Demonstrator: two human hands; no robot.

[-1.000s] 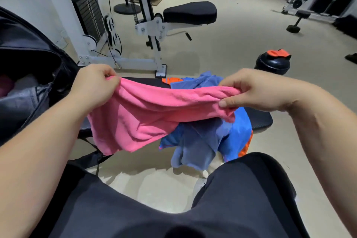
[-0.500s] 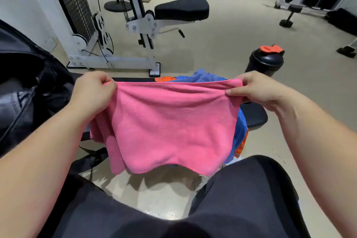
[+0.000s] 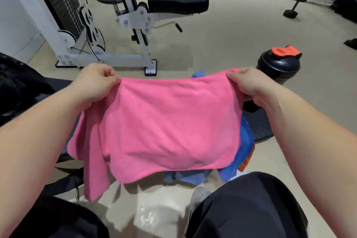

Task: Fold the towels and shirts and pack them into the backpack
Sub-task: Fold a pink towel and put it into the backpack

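Observation:
A pink towel hangs spread out in front of me, above the black bench. My left hand pinches its top left corner and my right hand pinches its top right corner. The towel's left side hangs in a doubled flap. Behind and below it lies a heap of blue and orange cloths, mostly hidden. The black backpack sits at the left edge, only partly in view.
A black shaker bottle with an orange lid stands on the bench beside my right hand. A white weight machine with a black seat stands beyond the bench. My dark-trousered legs fill the bottom.
The towel went from bunched and sagging to stretched flat between my hands. Both hands rose a little, and the view tilted away from the backpack.

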